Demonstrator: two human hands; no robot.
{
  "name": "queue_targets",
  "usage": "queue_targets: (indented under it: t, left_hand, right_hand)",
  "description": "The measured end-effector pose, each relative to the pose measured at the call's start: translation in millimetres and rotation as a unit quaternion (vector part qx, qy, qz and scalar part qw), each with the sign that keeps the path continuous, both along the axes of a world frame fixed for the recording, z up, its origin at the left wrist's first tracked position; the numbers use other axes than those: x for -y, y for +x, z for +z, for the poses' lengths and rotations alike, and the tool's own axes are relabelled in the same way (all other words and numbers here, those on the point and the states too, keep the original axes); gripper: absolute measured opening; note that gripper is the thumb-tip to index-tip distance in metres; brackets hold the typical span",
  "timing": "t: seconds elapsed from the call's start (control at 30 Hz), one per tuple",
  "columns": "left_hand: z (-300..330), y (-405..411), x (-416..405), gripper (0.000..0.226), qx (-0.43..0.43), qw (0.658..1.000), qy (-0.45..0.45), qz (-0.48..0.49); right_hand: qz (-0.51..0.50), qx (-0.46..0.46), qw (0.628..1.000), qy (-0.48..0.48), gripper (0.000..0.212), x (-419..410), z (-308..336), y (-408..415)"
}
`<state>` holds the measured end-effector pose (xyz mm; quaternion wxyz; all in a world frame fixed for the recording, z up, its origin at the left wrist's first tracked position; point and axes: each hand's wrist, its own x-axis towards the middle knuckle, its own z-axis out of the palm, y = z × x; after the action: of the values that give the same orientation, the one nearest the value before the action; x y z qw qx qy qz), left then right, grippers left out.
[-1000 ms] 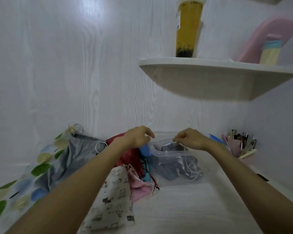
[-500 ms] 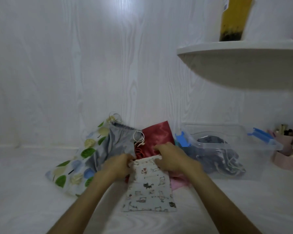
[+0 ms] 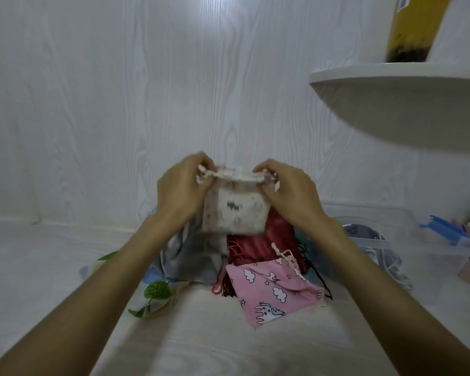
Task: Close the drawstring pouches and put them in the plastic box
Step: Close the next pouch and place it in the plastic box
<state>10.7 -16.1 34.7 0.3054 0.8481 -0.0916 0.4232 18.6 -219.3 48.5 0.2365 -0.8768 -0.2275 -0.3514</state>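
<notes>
Up off the worktop (image 3: 228, 346) we've lifted the cream cat-print cloth pouch (image 3: 235, 213), left hand (image 3: 181, 194) and right hand (image 3: 291, 196) fingers pinching its cords at opposite ends of the mouth.

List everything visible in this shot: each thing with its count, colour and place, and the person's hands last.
Cat-print cloth drawstring pouch: one, cream, held up above the pile.
Unicorn-print cloth pouch: one, pink, flat on the table, front of the pile.
Satin pouch: one, dark red, behind the pink one.
Plain cloth pouch: one, grey, left of the red one.
Leaf-print cloth bag: one, white with green and blue, under the grey one.
Clear plastic box: one, blue latch, right, dark pouches inside.
Wall shelf: one, white, upper right.
Tall cup: one, yellow, on the shelf.
Left hand: pinches the pouch's top left.
Right hand: pinches its top right.
</notes>
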Motion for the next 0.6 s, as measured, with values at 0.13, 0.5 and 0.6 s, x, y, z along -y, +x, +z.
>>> queue_targets:
  t: [0.13, 0.5, 0.6]
  left_hand:
    - [-7.8, -4.0, -4.1, 0.011, 0.005, 0.999, -0.045, 0.001]
    - [-154.5, -34.3, -21.6, 0.029, -0.224, 0.974, -0.028, 0.006]
    - [-149.6, -37.6, -25.1, 0.027, -0.221, 0.975, 0.004, 0.026]
  right_hand:
    - [0.013, 0.005, 1.000, 0.013, 0.029, -12.5, -8.5, 0.6]
    - [0.010, -0.097, 0.992, -0.076, 0.034, 1.8, -153.9, -25.5]
    - [-0.029, -0.067, 0.996, -0.050, 0.021, 7.6, -150.7, -34.0]
